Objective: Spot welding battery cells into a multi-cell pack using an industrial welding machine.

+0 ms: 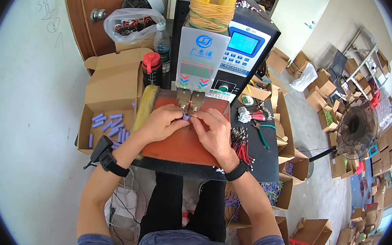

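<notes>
A small purple battery cell stands under the metal welding heads of a spot welder. My left hand pinches it from the left between thumb and fingers. From the right, the fingers of my right hand close on the same cell. Most of the cell is covered by my fingertips, and any small part held against it cannot be made out. Both hands are over an orange-brown mat on the dark worktable.
An open cardboard box of purple cells stands left, near a red-capped bottle. Right of the mat lie red-and-black wire leads, white-ended leads and green-handled pliers. A fan and cartons stand farther right.
</notes>
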### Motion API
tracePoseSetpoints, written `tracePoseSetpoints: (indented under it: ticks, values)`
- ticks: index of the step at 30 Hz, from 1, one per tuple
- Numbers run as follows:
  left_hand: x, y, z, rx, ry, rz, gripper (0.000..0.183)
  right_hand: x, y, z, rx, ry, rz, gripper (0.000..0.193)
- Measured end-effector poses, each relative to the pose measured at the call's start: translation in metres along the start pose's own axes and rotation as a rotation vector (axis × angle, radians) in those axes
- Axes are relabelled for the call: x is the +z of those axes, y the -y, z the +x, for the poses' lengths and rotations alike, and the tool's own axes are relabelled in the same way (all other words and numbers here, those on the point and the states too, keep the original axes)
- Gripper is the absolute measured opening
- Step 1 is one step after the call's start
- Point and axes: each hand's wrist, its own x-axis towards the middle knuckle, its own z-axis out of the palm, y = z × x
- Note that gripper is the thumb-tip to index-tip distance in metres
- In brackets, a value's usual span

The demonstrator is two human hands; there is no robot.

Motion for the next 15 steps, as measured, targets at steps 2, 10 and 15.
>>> tracePoseSetpoints:
  ticks: [2,10,15]
  values:
    - [-0.001,0.0,-0.002,0.032,-0.033,-0.021,0.02,0.003,0.001,0.001,-0.009,0.008,0.031,0.007]
    - [-0.021,-0.017,-0.015,-0.039,0.108,0.175,0.023,0.004,0.0,-0.007,0.064,0.07,0.034,0.005]
    - [-0.088,-0.011,-0.064,-0.181,-0.082,-0.037,0.021,0.002,0.005,-0.003,0.082,0.087,0.021,0.004]
